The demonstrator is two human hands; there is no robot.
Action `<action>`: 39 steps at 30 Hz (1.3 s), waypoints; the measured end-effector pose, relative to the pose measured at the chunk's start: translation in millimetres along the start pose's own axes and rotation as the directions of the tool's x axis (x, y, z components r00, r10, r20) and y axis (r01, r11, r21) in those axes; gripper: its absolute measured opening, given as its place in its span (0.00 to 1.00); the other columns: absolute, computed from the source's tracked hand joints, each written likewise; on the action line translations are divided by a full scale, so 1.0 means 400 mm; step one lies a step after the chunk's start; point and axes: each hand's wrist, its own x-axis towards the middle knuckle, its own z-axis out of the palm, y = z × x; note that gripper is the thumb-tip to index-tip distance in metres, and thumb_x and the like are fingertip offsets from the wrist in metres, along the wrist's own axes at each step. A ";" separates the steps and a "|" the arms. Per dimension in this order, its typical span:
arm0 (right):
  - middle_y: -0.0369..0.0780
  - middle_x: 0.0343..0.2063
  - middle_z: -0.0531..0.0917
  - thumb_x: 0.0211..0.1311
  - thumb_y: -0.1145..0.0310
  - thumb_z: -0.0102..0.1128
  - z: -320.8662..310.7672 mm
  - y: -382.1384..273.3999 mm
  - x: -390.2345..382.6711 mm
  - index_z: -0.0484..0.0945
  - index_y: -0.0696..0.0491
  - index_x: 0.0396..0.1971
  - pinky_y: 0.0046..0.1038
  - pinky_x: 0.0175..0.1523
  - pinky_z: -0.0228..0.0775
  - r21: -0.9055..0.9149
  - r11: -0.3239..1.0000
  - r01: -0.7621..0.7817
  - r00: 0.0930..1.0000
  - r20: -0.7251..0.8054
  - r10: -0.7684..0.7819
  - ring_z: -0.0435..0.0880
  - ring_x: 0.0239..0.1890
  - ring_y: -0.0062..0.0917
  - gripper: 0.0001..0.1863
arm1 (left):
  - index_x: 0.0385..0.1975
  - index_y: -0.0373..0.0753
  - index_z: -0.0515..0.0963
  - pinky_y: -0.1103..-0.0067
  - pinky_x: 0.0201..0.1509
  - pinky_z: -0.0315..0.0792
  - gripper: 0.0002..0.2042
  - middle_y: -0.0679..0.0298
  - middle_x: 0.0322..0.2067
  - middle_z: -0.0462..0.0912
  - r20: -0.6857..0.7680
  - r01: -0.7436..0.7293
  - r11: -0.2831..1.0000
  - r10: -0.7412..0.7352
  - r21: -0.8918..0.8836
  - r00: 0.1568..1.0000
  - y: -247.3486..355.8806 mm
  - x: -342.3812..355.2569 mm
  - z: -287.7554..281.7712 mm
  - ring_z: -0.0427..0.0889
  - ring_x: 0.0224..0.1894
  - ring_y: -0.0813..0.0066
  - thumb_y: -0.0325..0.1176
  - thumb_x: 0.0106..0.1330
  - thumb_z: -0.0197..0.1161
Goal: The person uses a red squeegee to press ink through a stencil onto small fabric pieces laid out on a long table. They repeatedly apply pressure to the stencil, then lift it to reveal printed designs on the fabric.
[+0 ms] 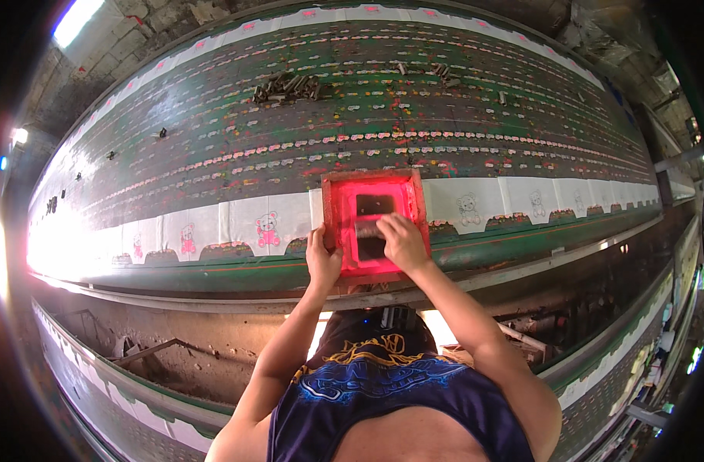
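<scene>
Left hand [324,259] holds one red frame [371,176], right hand [404,242] one grey bar [365,229].

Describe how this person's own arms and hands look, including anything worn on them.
The left arm and right arm are bare to the shoulder, coming out of a sleeveless dark navy top with bright blue and yellow-gold printing. The left hand and right hand wear no gloves. I see no watch or bracelet; the fingers show too small to rule out a ring.
</scene>
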 end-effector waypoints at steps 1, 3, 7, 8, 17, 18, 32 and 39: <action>0.44 0.41 0.83 0.52 0.80 0.60 0.013 0.026 0.032 0.79 0.58 0.39 0.41 0.59 0.75 -0.013 1.000 -0.001 1.000 -0.023 0.001 0.81 0.49 0.42 0.12 | 0.59 0.27 0.72 0.67 0.53 0.76 0.31 0.49 0.49 0.78 0.005 0.017 1.000 -0.017 -0.008 1.000 0.003 0.001 -0.001 0.81 0.49 0.50 0.20 0.49 0.65; 0.44 0.39 0.83 0.54 0.79 0.62 0.017 0.080 0.100 0.80 0.58 0.40 0.41 0.58 0.75 0.059 0.997 -0.046 0.999 0.018 0.045 0.82 0.49 0.42 0.11 | 0.59 0.27 0.73 0.67 0.53 0.76 0.31 0.49 0.49 0.78 0.003 -0.005 1.000 0.005 0.008 1.000 0.006 0.003 0.002 0.81 0.49 0.50 0.20 0.49 0.65; 0.43 0.37 0.84 0.57 0.78 0.65 -0.014 0.111 0.195 0.80 0.58 0.39 0.42 0.55 0.74 0.120 0.988 -0.102 0.995 0.026 0.099 0.82 0.48 0.41 0.09 | 0.59 0.28 0.73 0.67 0.54 0.75 0.32 0.49 0.48 0.78 -0.030 -0.050 0.999 0.050 0.010 0.998 0.004 -0.001 0.007 0.81 0.49 0.50 0.20 0.48 0.65; 0.43 0.37 0.84 0.56 0.79 0.65 -0.008 0.117 0.212 0.80 0.58 0.38 0.42 0.55 0.74 0.095 0.992 -0.082 0.996 -0.013 0.084 0.82 0.48 0.42 0.09 | 0.59 0.28 0.73 0.67 0.55 0.75 0.32 0.49 0.48 0.79 -0.029 -0.047 0.999 0.047 0.010 0.998 0.001 0.003 0.006 0.81 0.49 0.50 0.20 0.48 0.65; 0.44 0.42 0.82 0.49 0.83 0.58 -0.040 -0.056 -0.067 0.77 0.58 0.39 0.41 0.57 0.75 0.057 0.996 -0.063 0.997 0.057 0.060 0.80 0.49 0.40 0.15 | 0.61 0.29 0.70 0.62 0.60 0.73 0.32 0.46 0.54 0.76 0.065 0.064 0.998 -0.064 -0.005 0.996 0.017 0.000 -0.008 0.77 0.57 0.43 0.20 0.50 0.68; 0.44 0.43 0.82 0.49 0.82 0.58 -0.051 -0.082 -0.100 0.78 0.58 0.41 0.40 0.58 0.75 0.060 0.996 -0.073 0.995 0.077 0.068 0.80 0.50 0.40 0.16 | 0.61 0.29 0.70 0.61 0.60 0.73 0.32 0.46 0.54 0.76 0.067 0.064 0.998 -0.065 0.005 0.996 0.015 0.000 -0.009 0.77 0.57 0.43 0.20 0.50 0.68; 0.55 0.49 0.82 0.65 0.53 0.67 -0.083 0.029 -0.231 0.80 0.67 0.51 0.42 0.60 0.72 0.207 0.709 -0.675 0.703 -0.112 0.702 0.81 0.53 0.50 0.29 | 0.61 0.30 0.73 0.65 0.60 0.75 0.32 0.50 0.51 0.78 0.033 0.056 0.993 -0.053 -0.102 0.998 -0.005 0.006 0.007 0.80 0.55 0.50 0.18 0.50 0.66; 0.53 0.49 0.82 0.66 0.55 0.68 -0.175 0.094 -0.267 0.79 0.69 0.52 0.38 0.59 0.72 0.329 0.628 -0.705 0.643 -0.076 0.762 0.82 0.53 0.44 0.29 | 0.59 0.30 0.75 0.68 0.59 0.75 0.31 0.52 0.51 0.79 -0.057 -0.092 0.983 0.084 -0.161 0.995 0.125 -0.002 0.072 0.81 0.55 0.53 0.16 0.48 0.64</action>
